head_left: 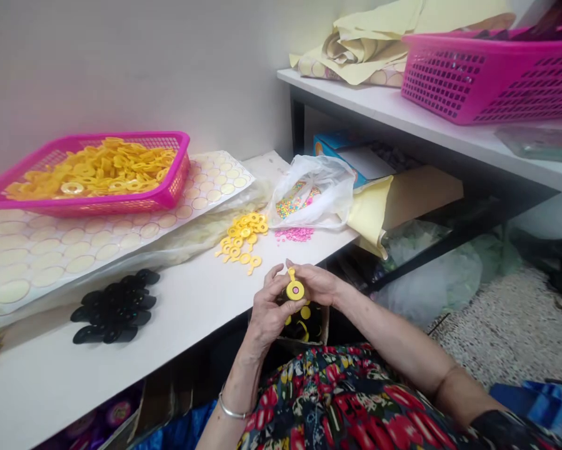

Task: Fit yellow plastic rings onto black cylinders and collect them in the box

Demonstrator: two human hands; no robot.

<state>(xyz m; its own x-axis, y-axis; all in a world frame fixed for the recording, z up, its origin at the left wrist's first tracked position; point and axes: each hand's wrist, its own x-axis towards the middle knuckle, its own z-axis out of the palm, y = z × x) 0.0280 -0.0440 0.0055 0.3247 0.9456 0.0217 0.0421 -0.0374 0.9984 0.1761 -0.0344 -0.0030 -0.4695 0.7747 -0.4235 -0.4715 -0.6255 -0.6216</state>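
Observation:
Above my lap, at the table's edge, both hands meet around a yellow round plastic piece with a short stem (294,289). A pink dot shows at its centre, and its stem points away from me. My left hand (269,309) is closed on it, thumb along the lower rim. From the other side my right hand (321,284) closes round it, its fingers partly hidden. Something dark seems to lie under the piece, but I cannot make it out. On the table beyond are a small heap of yellow pieces (243,240) and some tiny pink bits (296,234).
Black plastic pieces (114,306) lie in a pile at left. Behind stands a pink basket (168,199) of yellow parts on a printed sheet (79,256). A plastic bag (330,194) holds coloured bits. Below my hands is a box (325,328); a raised shelf (379,103) is at right.

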